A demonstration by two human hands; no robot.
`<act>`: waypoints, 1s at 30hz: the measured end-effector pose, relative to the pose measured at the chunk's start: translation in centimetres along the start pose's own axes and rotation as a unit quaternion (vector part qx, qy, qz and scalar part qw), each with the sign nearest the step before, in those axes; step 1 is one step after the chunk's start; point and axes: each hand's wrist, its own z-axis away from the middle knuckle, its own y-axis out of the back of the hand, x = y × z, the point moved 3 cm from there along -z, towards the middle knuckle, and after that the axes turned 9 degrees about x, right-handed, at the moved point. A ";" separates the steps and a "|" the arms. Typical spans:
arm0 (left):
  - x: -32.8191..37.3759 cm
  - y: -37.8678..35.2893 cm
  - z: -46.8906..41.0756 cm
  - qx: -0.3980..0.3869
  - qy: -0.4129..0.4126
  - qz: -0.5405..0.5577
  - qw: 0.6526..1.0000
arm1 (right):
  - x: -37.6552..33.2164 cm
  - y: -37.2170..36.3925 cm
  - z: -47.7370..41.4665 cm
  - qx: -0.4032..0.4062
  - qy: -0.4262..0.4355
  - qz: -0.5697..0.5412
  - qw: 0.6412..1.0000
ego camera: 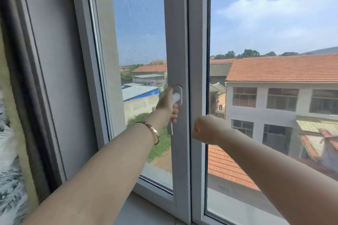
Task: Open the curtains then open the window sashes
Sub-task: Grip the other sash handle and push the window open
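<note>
Left hand (167,105) is closed around the white plastic lever handle (176,97) on the left white-framed window sash (176,42), right hand (208,129) is a loose fist holding nothing just right of it, so turn the lever fully, I think, before pulling

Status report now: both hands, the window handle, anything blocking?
Left hand gripping window handle. Right hand fisted at centre frame, holding nothing. Curtain aside. Nothing blocking.

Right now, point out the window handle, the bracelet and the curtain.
window handle (176,96): head view, on its white base, above the left hand.
bracelet (153,131): head view, on the links across the left wrist.
curtain (11,179): head view, on the patterned fabric.
</note>
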 end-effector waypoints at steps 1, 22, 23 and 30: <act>-0.1 0.0 -0.5 -0.014 -0.012 -0.016 1.000 | -0.2 -0.2 -0.3 -0.004 -0.006 0.009 1.000; 1.5 6.3 5.0 0.137 -0.397 -0.409 0.810 | -3.1 1.3 5.7 0.009 0.038 0.061 0.997; 1.4 7.6 5.7 0.148 -0.405 -0.405 0.806 | -3.9 1.2 6.3 0.007 0.052 0.064 0.997; 0.0 20.2 10.3 0.141 -0.345 -0.260 0.891 | -12.8 0.4 9.5 -0.039 0.112 0.046 0.992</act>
